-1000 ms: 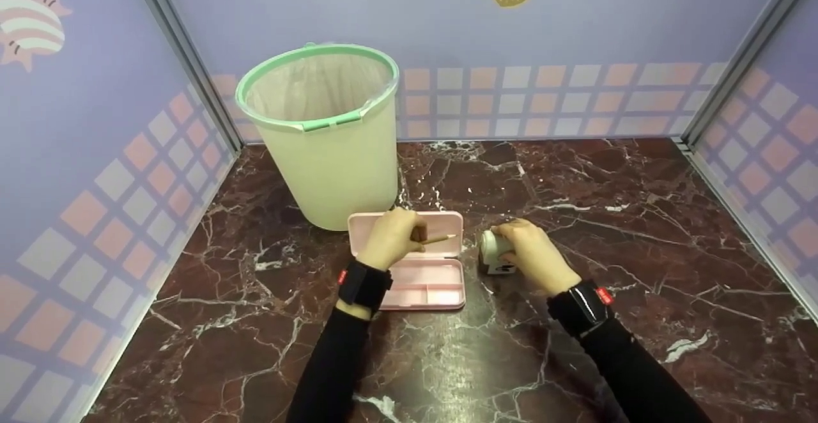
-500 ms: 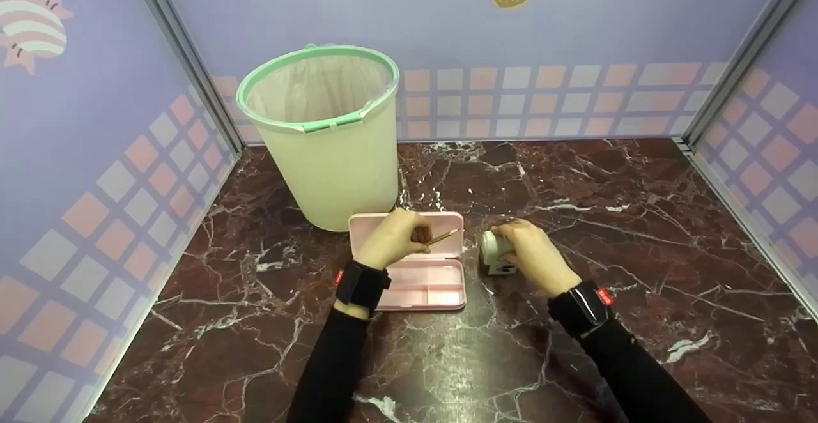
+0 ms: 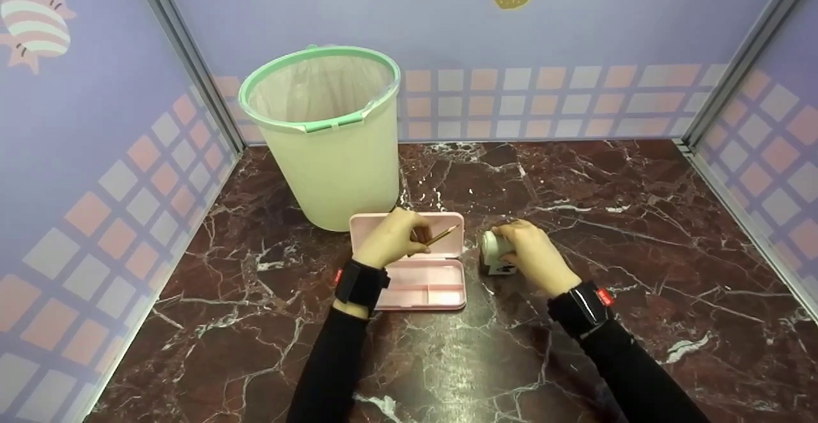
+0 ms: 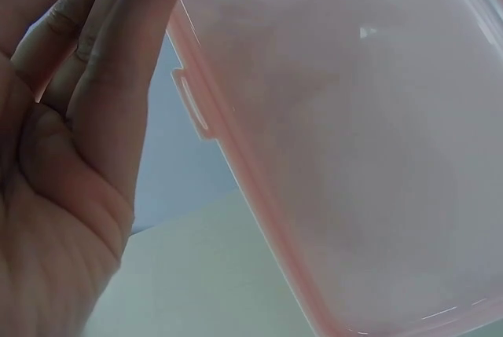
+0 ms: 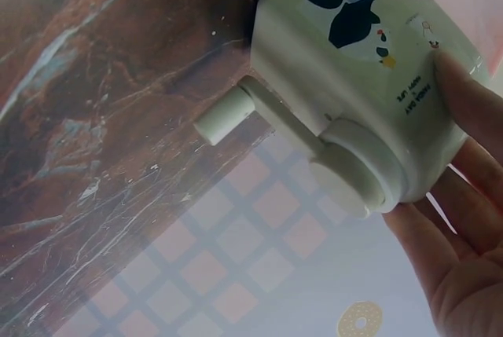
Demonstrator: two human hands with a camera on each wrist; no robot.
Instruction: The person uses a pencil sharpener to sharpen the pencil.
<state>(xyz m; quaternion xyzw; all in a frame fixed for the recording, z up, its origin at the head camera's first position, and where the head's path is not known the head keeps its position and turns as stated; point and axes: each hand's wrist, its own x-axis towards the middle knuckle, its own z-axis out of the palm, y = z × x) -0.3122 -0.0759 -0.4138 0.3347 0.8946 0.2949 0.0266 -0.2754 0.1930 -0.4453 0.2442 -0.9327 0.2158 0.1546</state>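
Left hand [image 3: 391, 236] pinching pencil [image 3: 442, 236] over pink pencil case [image 3: 441, 282]; fingers curling round it, tip pointing right toward sharpener. Right hand [image 3: 530, 252] gripping crank sharpener [image 3: 493, 252], fingers wrapping its body, just right of case. Then by size: marble desk [image 3: 575, 174] carrying everything; green bin [image 3: 326, 135] standing just behind case, lined with clear bag; case lying open, lid flat; sharpener sitting on desk, crank handle [image 5: 224, 117] sticking out.
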